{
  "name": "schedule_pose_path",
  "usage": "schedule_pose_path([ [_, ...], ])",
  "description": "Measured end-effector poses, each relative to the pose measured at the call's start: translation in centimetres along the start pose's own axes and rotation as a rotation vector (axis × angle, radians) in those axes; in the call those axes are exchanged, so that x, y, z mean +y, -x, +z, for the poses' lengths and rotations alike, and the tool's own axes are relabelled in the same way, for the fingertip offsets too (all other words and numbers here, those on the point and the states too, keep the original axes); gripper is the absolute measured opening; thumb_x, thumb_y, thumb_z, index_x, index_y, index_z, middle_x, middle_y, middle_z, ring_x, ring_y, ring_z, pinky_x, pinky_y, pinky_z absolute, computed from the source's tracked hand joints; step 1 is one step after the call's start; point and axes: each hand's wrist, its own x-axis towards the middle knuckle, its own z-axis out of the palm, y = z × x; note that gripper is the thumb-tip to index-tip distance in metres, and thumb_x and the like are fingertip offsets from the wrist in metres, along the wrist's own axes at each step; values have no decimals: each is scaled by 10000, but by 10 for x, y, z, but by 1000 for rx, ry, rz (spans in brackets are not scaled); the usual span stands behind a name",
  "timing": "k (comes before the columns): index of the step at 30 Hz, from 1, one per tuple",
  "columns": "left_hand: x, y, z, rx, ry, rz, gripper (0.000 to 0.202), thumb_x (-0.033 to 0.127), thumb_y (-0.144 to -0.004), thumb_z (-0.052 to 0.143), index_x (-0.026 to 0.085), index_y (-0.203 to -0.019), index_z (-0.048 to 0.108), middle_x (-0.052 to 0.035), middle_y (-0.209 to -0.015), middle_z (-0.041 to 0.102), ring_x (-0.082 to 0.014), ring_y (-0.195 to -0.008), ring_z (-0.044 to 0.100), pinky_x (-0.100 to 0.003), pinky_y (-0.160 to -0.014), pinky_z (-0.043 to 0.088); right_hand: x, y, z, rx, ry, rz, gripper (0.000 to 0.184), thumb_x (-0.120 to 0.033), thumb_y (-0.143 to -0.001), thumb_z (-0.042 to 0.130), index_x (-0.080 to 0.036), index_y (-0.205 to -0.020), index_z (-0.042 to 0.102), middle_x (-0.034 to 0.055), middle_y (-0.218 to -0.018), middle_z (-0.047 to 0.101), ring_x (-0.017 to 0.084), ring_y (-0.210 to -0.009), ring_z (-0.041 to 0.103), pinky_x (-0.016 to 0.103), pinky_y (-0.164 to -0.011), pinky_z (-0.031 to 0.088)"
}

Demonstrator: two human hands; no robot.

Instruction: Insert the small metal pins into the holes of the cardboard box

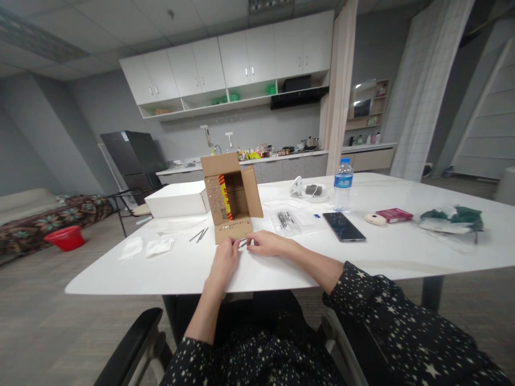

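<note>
Hands meet at the near flap of an open cardboard box [232, 194] on a white table [281, 262]. Left hand [225, 256] and right hand [266, 242] seem to pinch a small metal pin [243, 243] between fingertips. Such a thin piece could slip and roll away.
</note>
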Motion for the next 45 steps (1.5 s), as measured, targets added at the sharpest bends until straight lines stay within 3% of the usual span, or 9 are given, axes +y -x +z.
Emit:
schedule_pose_path([
  [4, 3, 0, -5, 89, 123, 2, 177, 304, -916, 452, 186, -866, 574, -64, -825, 687, -209, -820, 649, -303, -733, 453, 1, -1, 1, 5, -9, -10, 263, -294, -841, 546, -174, -1019, 699, 72, -893, 710, 189, -809, 626, 248, -691, 411],
  [10, 7, 1, -13, 397, 266, 92, 187, 319, -917, 449, 187, -967, 571, -67, -952, 669, -180, -890, 633, -294, -808, 484, 3, -2, 2, 0, 11, -13, 278, -298, -845, 528, -168, -1027, 693, 77, -882, 708, 189, -790, 620, 250, -668, 408],
  [18, 8, -8, -22, 510, 339, 131, 213, 350, -893, 503, 176, -1001, 563, -62, -916, 665, -162, -848, 640, -287, -802, 513, 4, -2, 3, 1, 9, -9, 274, -301, -854, 531, -162, -1036, 682, 80, -894, 704, 187, -786, 616, 245, -652, 391],
  [24, 12, -32, -43, 589, 358, 184, 238, 357, -837, 580, 177, -992, 586, -35, -834, 672, -153, -741, 634, -286, -723, 514, 3, -2, 2, -3, -2, -14, 262, -279, -849, 533, -158, -1029, 680, 88, -933, 704, 192, -823, 613, 249, -682, 391],
  [28, 15, -53, -50, 585, 351, 219, 228, 372, -819, 606, 182, -945, 607, -20, -791, 679, -139, -691, 626, -264, -692, 504, 3, -1, 2, -3, -10, -7, 265, -293, -854, 529, -168, -1033, 679, 77, -902, 702, 183, -782, 606, 246, -654, 382],
  [33, 0, -72, -31, 496, 296, 297, 200, 386, -834, 587, 189, -826, 617, -22, -747, 677, -148, -681, 631, -265, -677, 493, 3, -1, 2, -7, -6, -4, 271, -304, -855, 533, -167, -1036, 682, 76, -887, 703, 184, -777, 610, 246, -650, 385],
  [38, -20, -72, -4, 436, 184, 399, 234, 406, -867, 551, 193, -803, 623, -33, -758, 658, -150, -672, 616, -266, -669, 481, 3, -1, 1, -17, -1, 3, 280, -297, -854, 530, -167, -1049, 684, 76, -894, 706, 188, -806, 621, 243, -673, 398],
  [45, -29, -66, 5, 377, 111, 465, 187, 350, -880, 553, 198, -809, 637, -35, -778, 651, -151, -689, 621, -261, -665, 478, 0, 0, -1, -15, 6, 0, 278, -293, -850, 524, -163, -1037, 683, 82, -882, 702, 198, -808, 618, 251, -669, 391],
])
